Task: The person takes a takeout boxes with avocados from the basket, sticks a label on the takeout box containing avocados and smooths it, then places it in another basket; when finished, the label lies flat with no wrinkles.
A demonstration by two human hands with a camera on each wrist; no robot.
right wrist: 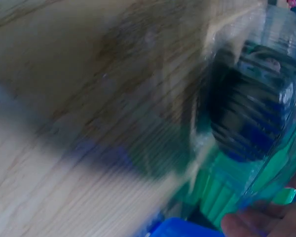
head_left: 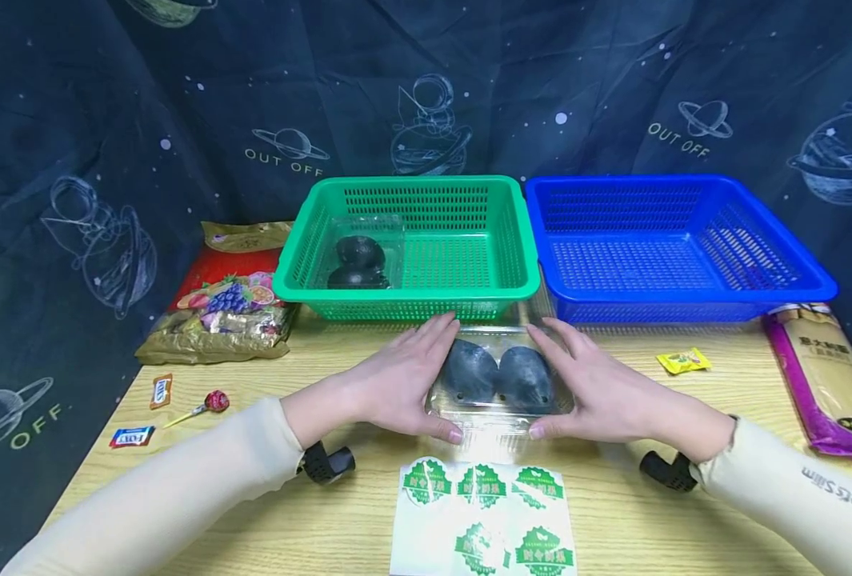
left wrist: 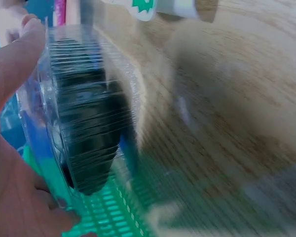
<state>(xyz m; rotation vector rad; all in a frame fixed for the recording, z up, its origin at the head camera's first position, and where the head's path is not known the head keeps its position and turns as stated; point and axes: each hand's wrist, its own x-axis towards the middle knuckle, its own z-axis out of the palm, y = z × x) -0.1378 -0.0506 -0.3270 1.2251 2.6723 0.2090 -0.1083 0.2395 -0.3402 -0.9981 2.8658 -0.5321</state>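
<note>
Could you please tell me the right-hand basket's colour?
The basket is blue, clearest in the head view.

You have room over the desk [head_left: 728, 392] right of your right hand [head_left: 587, 384], but the green basket [head_left: 404, 294] (beyond the clear box [head_left: 494, 406]) blocks forward.

Two clear boxes [head_left: 498, 414] held two dark fruits [head_left: 470, 374] each. Round the nearer one were two hands [head_left: 400, 380], two baskets [head_left: 404, 294] at eleven and two o'clock, two bags [head_left: 227, 320] at ten and three, three wrapped sweets [head_left: 683, 361], one lollipop [head_left: 217, 401] at nine, and one sheet [head_left: 422, 544] with five stickers [head_left: 482, 486] at six.
</note>
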